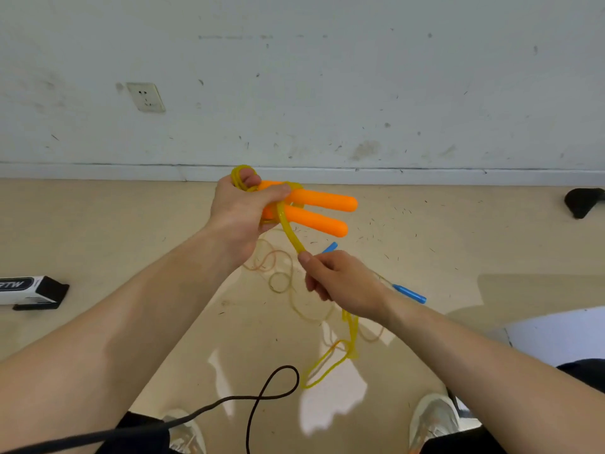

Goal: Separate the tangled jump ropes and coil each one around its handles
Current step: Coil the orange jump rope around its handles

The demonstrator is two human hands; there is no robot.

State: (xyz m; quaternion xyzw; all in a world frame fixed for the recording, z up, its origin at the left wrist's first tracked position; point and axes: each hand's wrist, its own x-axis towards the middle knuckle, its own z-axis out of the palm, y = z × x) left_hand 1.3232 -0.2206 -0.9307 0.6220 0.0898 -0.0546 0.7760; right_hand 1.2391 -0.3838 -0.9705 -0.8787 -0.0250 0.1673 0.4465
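Note:
My left hand grips two orange handles held side by side, pointing right, with yellow rope turns wrapped over the fingers. From the handles a yellow rope runs down to my right hand, which pinches it between thumb and fingers. Below that hand the rope hangs in a loose loop. On the floor lie two blue handles joined by a thin pale rope in loose curls, partly hidden behind my hands.
A black cable loops across the floor near my shoes. A black and white box lies at the left, a dark object at the far right by the wall, and a white sheet at the right.

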